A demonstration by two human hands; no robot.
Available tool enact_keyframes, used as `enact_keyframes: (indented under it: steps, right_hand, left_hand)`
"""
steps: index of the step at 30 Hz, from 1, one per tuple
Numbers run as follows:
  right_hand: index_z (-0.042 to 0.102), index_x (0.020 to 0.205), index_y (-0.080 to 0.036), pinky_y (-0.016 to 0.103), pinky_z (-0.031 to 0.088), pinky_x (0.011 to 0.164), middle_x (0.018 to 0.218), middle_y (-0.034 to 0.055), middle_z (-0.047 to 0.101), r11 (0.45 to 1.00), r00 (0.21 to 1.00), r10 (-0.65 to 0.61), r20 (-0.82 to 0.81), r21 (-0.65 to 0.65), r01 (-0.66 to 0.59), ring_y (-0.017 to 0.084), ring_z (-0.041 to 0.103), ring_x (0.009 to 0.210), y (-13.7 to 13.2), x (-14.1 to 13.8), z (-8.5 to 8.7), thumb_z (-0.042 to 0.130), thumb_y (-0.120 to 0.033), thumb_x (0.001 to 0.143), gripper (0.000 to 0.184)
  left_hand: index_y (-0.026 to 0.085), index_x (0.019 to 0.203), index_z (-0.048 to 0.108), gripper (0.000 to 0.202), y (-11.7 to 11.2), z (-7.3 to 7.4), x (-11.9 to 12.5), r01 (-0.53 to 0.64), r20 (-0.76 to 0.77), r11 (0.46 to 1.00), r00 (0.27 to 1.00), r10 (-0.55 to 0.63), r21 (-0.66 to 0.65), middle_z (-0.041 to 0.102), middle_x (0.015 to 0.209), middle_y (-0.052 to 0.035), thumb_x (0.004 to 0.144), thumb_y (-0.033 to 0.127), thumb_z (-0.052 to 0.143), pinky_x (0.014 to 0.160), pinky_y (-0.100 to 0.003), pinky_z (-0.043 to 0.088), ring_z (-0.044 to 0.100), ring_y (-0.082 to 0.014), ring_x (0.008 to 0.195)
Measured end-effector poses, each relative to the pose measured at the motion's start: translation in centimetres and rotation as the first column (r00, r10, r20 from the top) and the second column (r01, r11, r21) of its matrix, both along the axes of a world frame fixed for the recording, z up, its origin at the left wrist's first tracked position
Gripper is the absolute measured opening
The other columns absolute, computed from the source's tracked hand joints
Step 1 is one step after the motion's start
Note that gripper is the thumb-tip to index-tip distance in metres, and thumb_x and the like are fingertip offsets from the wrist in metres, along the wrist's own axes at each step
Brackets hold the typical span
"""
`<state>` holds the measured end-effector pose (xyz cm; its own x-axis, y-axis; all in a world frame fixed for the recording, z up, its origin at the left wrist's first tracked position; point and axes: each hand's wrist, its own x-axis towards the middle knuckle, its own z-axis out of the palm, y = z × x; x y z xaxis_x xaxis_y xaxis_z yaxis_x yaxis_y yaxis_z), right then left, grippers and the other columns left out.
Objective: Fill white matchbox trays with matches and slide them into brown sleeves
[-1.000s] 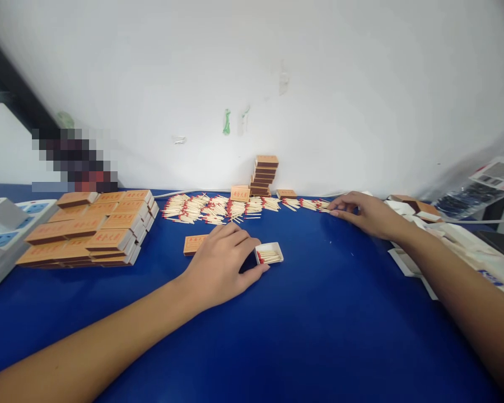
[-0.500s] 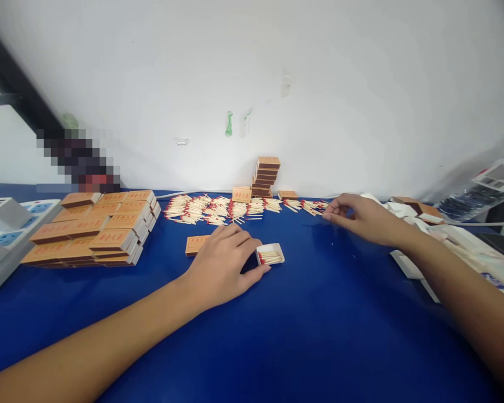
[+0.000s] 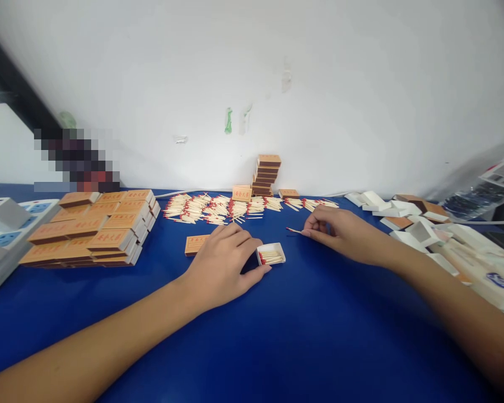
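Observation:
A single match (image 3: 294, 230) with a red head sticks out to the left from the pinched thumb and fingers of my right hand (image 3: 327, 230). My left hand (image 3: 229, 263) lies on the table, its thumb and forefinger closed around the left end of a small white matchbox tray (image 3: 278, 249). Several red-headed matches (image 3: 271, 257) lie inside that tray. Partly covered by the left fingers, an orange matchbox (image 3: 195, 244) lies flat. Beyond both hands, loose matches (image 3: 193, 208) spread in a row of piles along the wall.
Stacked matchboxes (image 3: 113, 224) stand at the left, beside a power strip (image 3: 23, 240). A leaning tower of matchboxes (image 3: 266, 176) rises at the wall. White trays and sleeves (image 3: 420, 229) lie heaped at the right, near a soft plastic pack (image 3: 483, 268).
My right hand has come left and nearer, away from the match piles, and a match now shows in its fingers. My left hand and the tray have stayed in place.

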<state>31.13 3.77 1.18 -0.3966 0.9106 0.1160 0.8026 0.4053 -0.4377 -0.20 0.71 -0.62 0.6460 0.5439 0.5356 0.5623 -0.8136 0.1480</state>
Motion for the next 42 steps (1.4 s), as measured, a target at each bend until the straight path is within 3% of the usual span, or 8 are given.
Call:
enact_keyframes:
  steps: [9, 12, 17, 28, 31, 35, 38, 42]
  right_hand:
    - [0.064, 0.094, -0.025, 0.036, 0.044, 0.068, 0.092, 0.0060, 0.069, 0.992, 0.997, -0.075, 0.004, 0.103, 0.074, 0.022, 0.060, 0.078, -0.3, -1.0, -1.2, 0.061, -0.053, 0.101, 0.029]
    - [0.067, 0.100, -0.025, 0.037, 0.045, 0.069, 0.093, 0.0063, 0.069, 0.996, 0.998, -0.058, 0.003, 0.065, 0.057, 0.023, 0.061, 0.079, -0.1, -0.7, -1.4, 0.058, -0.052, 0.102, 0.028]
    - [0.067, 0.094, -0.024, 0.037, 0.047, 0.069, 0.090, 0.0071, 0.068, 0.998, 0.999, -0.043, -0.020, 0.049, 0.044, 0.023, 0.061, 0.078, -0.1, -0.7, -1.4, 0.053, -0.042, 0.103, 0.025]
    - [0.063, 0.100, -0.025, 0.035, 0.051, 0.075, 0.102, 0.0062, 0.067, 0.975, 0.985, 0.156, -0.073, 0.171, -0.142, 0.021, 0.064, 0.085, -4.3, -5.7, -0.5, 0.054, -0.030, 0.108, 0.013]
    - [0.065, 0.101, -0.026, 0.036, 0.052, 0.074, 0.103, 0.0074, 0.069, 0.976, 0.986, 0.156, -0.063, 0.162, -0.144, 0.022, 0.066, 0.085, -4.3, -6.1, -0.4, 0.056, -0.034, 0.107, 0.013]
    - [0.070, 0.096, -0.026, 0.039, 0.051, 0.073, 0.091, 0.0085, 0.070, 0.972, 0.996, -0.041, -0.076, 0.229, 0.057, 0.024, 0.064, 0.079, -1.8, -2.7, 0.0, 0.055, -0.045, 0.106, 0.027]
    - [0.071, 0.094, -0.023, 0.044, 0.051, 0.076, 0.094, 0.0134, 0.072, 0.906, 0.960, -0.280, 0.000, 0.331, 0.264, 0.028, 0.065, 0.081, 1.1, 2.1, -0.3, 0.057, -0.053, 0.101, 0.034]
    - [0.072, 0.089, -0.022, 0.045, 0.050, 0.074, 0.094, 0.0149, 0.073, 0.892, 0.907, -0.407, 0.111, 0.261, 0.368, 0.031, 0.066, 0.082, 3.5, 6.8, -1.1, 0.064, -0.056, 0.092, 0.035]
  left_hand:
    - [0.014, 0.116, 0.075, 0.030, 0.0, 0.0, -0.1, 0.000, 0.002, 1.000, 1.000, 0.000, -0.004, 0.077, 0.102, -0.0088, 0.099, 0.039, 0.076, 0.092, -0.047, 0.057, 0.068, -0.0284, 0.100]
    - [0.014, 0.116, 0.075, 0.030, 0.0, 0.0, 0.0, 0.000, -0.007, 1.000, 1.000, 0.000, -0.004, 0.077, 0.103, -0.0090, 0.100, 0.039, 0.075, 0.093, -0.047, 0.057, 0.068, -0.0284, 0.101]
    - [0.015, 0.116, 0.075, 0.030, 0.0, 0.0, 0.0, -0.001, -0.007, 1.000, 1.000, 0.001, -0.007, 0.077, 0.103, -0.0088, 0.099, 0.039, 0.075, 0.093, -0.047, 0.057, 0.068, -0.0284, 0.101]
    - [0.015, 0.114, 0.075, 0.028, -0.1, 0.1, 0.1, -0.002, -0.001, 1.000, 1.000, 0.002, -0.010, 0.077, 0.103, -0.0082, 0.099, 0.039, 0.075, 0.091, -0.047, 0.056, 0.068, -0.0284, 0.100]
    - [0.015, 0.113, 0.075, 0.027, -0.1, 0.2, 0.0, -0.001, -0.018, 1.000, 1.000, 0.000, -0.016, 0.077, 0.103, -0.0085, 0.099, 0.038, 0.075, 0.091, -0.047, 0.056, 0.068, -0.0287, 0.099]
    - [0.015, 0.115, 0.075, 0.029, 0.0, 0.1, 0.0, -0.010, -0.015, 1.000, 1.000, 0.010, -0.007, 0.078, 0.104, -0.0089, 0.100, 0.039, 0.074, 0.092, -0.047, 0.056, 0.068, -0.0292, 0.101]
    - [0.015, 0.116, 0.075, 0.029, 0.0, 0.0, -0.1, -0.006, -0.012, 1.000, 1.000, 0.006, 0.002, 0.078, 0.104, -0.0090, 0.100, 0.040, 0.073, 0.093, -0.047, 0.056, 0.069, -0.0287, 0.100]
    - [0.015, 0.116, 0.075, 0.029, -0.1, 0.0, -0.1, -0.001, -0.012, 1.000, 1.000, 0.001, 0.000, 0.078, 0.104, -0.0095, 0.101, 0.040, 0.072, 0.093, -0.048, 0.057, 0.069, -0.0283, 0.100]
